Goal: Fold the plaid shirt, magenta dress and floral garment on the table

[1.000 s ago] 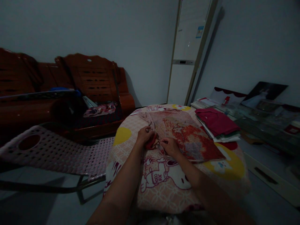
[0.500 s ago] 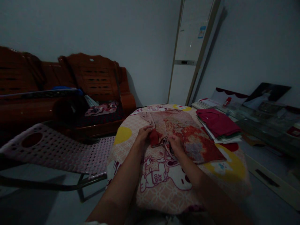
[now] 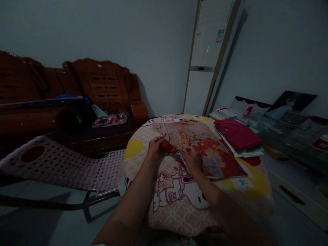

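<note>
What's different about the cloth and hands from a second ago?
The right hand has moved slightly rightward, away from the left hand; the bunched red part of the patterned cloth between them lies flatter. Both hands stay at it; the magenta cloth hasn't moved.

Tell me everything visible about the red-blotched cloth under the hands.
The cloth looks like thin fabric, mottled dusty pink and grey with rust-red patches towards the right. It lies spread mostly flat on the tablecloth, its left part rumpled and partly folded. The left hand touches that part; the right hand pinches the near edge. Dim light hides finer detail.
</note>
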Demonstrator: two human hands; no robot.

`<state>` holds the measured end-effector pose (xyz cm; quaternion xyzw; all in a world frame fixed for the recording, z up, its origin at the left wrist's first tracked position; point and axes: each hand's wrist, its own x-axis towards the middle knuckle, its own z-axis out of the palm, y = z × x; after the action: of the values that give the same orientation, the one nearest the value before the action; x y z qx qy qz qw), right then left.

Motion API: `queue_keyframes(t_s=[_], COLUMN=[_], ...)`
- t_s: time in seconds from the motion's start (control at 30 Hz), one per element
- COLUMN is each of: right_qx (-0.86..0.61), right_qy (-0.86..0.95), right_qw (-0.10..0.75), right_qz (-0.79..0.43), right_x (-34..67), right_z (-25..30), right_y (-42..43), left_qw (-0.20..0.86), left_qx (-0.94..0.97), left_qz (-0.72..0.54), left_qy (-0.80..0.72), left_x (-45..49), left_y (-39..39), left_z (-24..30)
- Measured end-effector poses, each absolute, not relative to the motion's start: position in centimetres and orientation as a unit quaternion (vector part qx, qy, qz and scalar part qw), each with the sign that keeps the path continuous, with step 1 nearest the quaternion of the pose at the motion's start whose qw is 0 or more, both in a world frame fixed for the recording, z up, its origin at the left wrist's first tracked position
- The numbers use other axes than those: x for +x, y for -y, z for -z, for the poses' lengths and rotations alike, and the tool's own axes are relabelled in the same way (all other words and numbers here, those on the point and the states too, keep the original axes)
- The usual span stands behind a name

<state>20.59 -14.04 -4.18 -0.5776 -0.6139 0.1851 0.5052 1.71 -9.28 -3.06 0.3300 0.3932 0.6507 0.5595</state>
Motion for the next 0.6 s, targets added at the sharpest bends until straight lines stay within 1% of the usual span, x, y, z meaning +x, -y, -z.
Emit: queue_keyframes(t_s=[0.07,0.13,0.2,0.27,0.47,0.6], right_qx=[-0.516,-0.479,-0.487,-0.516,-0.527,-0.542], right_qy=[0.682,0.723,0.727,0.709,0.653,0.607], right_qw=[0.504,0.490,0.476,0.467,0.501,0.532], right_qz=[-0.123,-0.088,-0.087,-0.112,-0.209,-0.234], right_x=[19.9,19.2,18.9,19.0,20.3,20.5], right_z=[4.1,4.3,4.6,5.1,5.4,4.1], right_y=[14.6,14.9,14.8,14.3,13.1,13.9], left_qw=[0.604,0.647,0.682,0.704,0.698,0.653], left_qx=[0.366,0.394,0.416,0.442,0.499,0.481], left_qz=[-0.612,-0.568,-0.524,-0.485,-0.434,-0.475], left_qy=[-0.355,-0.322,-0.295,-0.272,-0.275,-0.342], left_x=[2.2,2.8,3.4,4.1,4.8,4.7], left_y=[9.7,10.2,10.7,11.0,11.1,10.3], left_z=[2.8,2.5,2.3,2.2,2.7,3.6])
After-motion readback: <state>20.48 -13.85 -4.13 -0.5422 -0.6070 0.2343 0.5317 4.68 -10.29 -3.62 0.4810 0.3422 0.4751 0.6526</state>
